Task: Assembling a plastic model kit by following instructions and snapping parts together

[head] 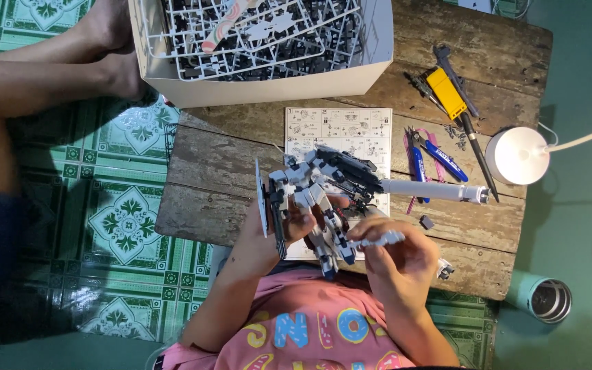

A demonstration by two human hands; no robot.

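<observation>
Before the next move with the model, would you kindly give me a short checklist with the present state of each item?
1. Left hand holds the model robot firmly: ok, fingers wrap its lower body.
2. Right hand has the small white part: ok, pinched at the fingertips.
3. Part lined up with its joint: cannot tell, too small.
4. Instruction sheet readable: not ok, the model covers part of it.
5. Nippers within reach: ok, on the table to the right.
6. Box of runners steady: ok, it rests on the table's far edge.
</observation>
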